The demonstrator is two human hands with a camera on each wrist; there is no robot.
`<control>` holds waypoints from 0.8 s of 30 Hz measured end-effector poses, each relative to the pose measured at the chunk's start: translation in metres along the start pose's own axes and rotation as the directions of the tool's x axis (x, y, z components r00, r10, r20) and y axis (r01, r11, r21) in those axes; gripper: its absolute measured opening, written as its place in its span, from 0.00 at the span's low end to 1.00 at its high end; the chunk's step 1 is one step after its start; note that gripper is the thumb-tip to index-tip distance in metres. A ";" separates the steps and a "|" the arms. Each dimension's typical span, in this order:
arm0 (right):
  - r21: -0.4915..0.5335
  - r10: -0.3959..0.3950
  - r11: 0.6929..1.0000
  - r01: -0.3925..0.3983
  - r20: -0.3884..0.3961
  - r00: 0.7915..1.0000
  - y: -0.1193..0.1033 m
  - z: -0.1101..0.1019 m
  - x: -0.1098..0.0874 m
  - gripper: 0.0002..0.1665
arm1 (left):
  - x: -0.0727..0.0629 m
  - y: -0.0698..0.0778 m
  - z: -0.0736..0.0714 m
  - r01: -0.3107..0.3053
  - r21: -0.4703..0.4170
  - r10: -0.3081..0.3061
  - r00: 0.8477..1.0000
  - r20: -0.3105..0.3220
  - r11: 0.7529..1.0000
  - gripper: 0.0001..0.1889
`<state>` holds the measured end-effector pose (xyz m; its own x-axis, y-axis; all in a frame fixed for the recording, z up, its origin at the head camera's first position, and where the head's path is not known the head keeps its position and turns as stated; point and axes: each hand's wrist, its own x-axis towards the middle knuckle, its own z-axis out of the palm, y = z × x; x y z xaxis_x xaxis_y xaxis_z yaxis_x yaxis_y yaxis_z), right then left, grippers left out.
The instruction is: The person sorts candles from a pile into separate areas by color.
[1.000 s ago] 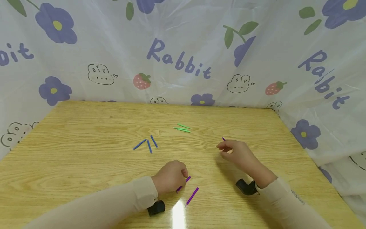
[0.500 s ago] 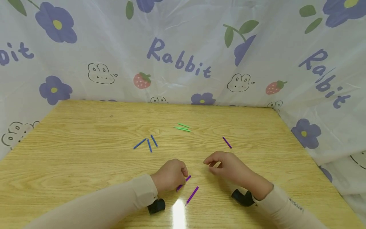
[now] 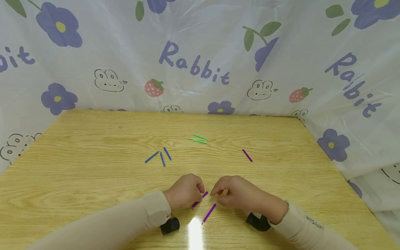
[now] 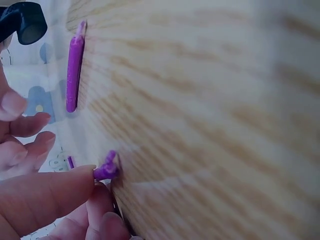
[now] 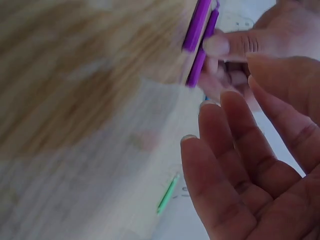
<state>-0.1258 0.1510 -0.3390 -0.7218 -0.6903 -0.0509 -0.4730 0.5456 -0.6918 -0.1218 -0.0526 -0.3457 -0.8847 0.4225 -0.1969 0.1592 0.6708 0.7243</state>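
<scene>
In the head view my left hand [image 3: 184,192] rests low over the table and pinches a slim purple crayon [image 3: 204,195] between thumb and fingers. The left wrist view shows the end of this held crayon [image 4: 106,169] poking past the thumb, close to the wood. A second purple crayon [image 3: 209,214] lies loose just nearer to me, its narrow tip towards me. Beside both crayons hovers my right hand [image 3: 239,191], fingers loosely bent and holding nothing; its parted fingers [image 5: 212,185] show in the right wrist view. Farther back at the right lies a third purple crayon [image 3: 247,155].
Three blue crayons [image 3: 151,157] lie left of centre on the wooden table [image 3: 93,139]. Farther back sit three thin green crayons [image 3: 200,141] close together. A printed sheet [image 3: 193,31] hangs behind the table. A black wrist camera [image 3: 170,226] sits beneath my left wrist.
My right hand has moved left and towards me, away from the far purple crayon, which now shows in full, to beside the near ones. The left hand stays on its crayon.
</scene>
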 end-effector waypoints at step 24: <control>-0.170 -0.103 0.975 0.142 0.218 0.970 -0.008 0.011 0.016 0.10 | 0.001 -0.001 -0.001 -0.017 -0.003 0.017 1.000 0.016 1.000 0.06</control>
<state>-0.1277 0.1306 -0.3423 -0.5412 -0.8300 -0.1352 -0.6499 0.5148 -0.5591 -0.1235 -0.0539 -0.3461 -0.8747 0.4435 -0.1953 0.1728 0.6621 0.7293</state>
